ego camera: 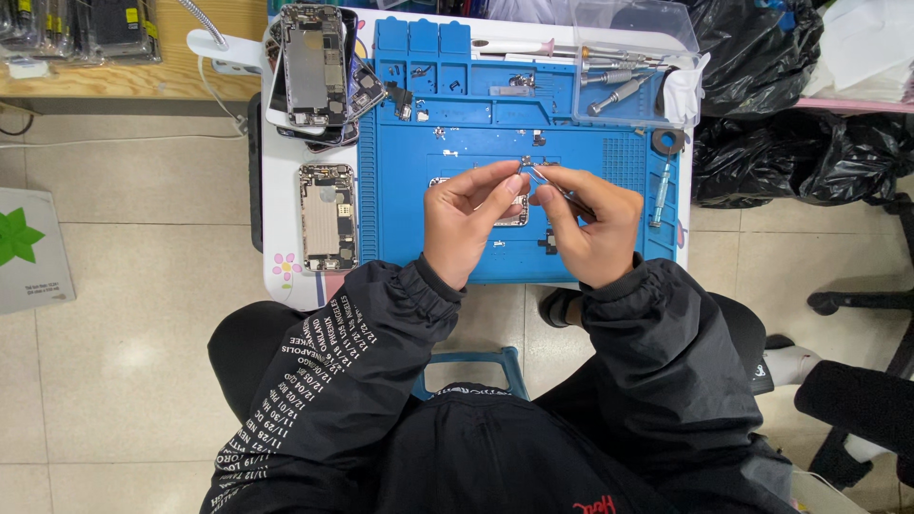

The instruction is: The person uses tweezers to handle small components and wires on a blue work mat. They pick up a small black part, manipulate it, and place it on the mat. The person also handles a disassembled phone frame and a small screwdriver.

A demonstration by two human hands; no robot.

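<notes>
Left hand (468,221): raised over the blue work mat (476,133), thumb and forefinger pinched on a tiny metal part (525,164), too small to identify.
Right hand (592,221): just beside the left, fingers closed around thin tweezers (562,190) whose tips meet the same part.
Opened phone body (509,214): flat on the mat directly under both hands, mostly hidden.
Screwdriver (660,195): lying at the mat's right edge.
Second opened phone (327,216): on the white table, left of the mat.
Stack of phone housings (319,71): far left corner.
Clear plastic tray (633,67): far right corner, holding more screwdrivers.
</notes>
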